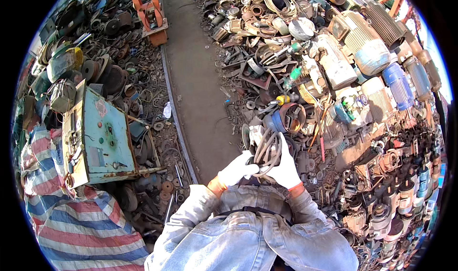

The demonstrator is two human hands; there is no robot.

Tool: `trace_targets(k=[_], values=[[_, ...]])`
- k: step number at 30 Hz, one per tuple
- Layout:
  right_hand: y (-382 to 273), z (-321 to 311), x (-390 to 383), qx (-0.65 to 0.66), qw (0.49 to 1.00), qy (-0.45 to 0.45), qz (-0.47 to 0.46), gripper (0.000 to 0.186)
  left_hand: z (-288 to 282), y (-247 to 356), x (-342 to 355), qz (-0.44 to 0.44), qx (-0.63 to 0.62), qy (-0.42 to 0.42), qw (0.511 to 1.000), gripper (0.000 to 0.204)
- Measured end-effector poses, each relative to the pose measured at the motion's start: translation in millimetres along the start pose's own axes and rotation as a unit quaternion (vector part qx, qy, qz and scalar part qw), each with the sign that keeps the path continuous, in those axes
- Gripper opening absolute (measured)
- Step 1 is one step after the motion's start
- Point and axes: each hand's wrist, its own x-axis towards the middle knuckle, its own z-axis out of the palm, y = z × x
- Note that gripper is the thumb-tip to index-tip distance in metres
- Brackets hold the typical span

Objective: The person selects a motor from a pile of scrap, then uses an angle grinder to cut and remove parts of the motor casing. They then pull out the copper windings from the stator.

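Observation:
Both my hands wear white gloves and meet close in front of my body. Between them is a bundle of grey-brown cable (pixel 268 151), looped in several turns. My left hand (pixel 237 169) grips its lower left side, where something black shows at the fingers. My right hand (pixel 285 163) is wrapped along the right side of the loops, fingers pointing up. Just beyond the bundle lie a whitish metal part and a dark round piece, partly hidden by the cable. A round blue and rusty housing (pixel 275 121) stands close past my right hand.
Electric motors (pixel 367 42) and metal parts are heaped on the right. A concrete strip (pixel 193 80) with a metal edge runs ahead. On the left are a rusty light-blue metal cabinet (pixel 107 140), a striped tarp (pixel 86 228) and scrap. An orange steel post (pixel 155 13) stands far ahead.

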Motion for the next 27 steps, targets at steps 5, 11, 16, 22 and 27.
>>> trace_targets(k=[5,11,16,22,27], values=[[-39.6,23.5,81.9,-0.168,0.980,-0.077,-0.073,0.116,-45.0,3.6,13.6,0.048,-0.023,0.077,0.996,0.025],[-22.9,87.6,192.7,-0.194,0.950,-0.156,-0.188,0.101,-150.7,-24.3,30.5,0.072,-0.256,0.206,0.942,0.013],[-45.7,116.3,321.0,-0.136,0.930,-0.182,-0.289,0.067,-239.1,43.7,63.4,0.139,-0.163,0.309,0.927,0.025],[-75.4,123.2,457.5,-0.097,0.896,-0.192,-0.388,0.026,-318.2,137.8,109.1,0.185,0.031,0.383,0.905,0.058],[-65.3,129.9,544.4,-0.109,0.903,-0.166,-0.381,0.037,-400.9,192.8,181.8,0.219,-0.378,0.292,0.851,0.084]])
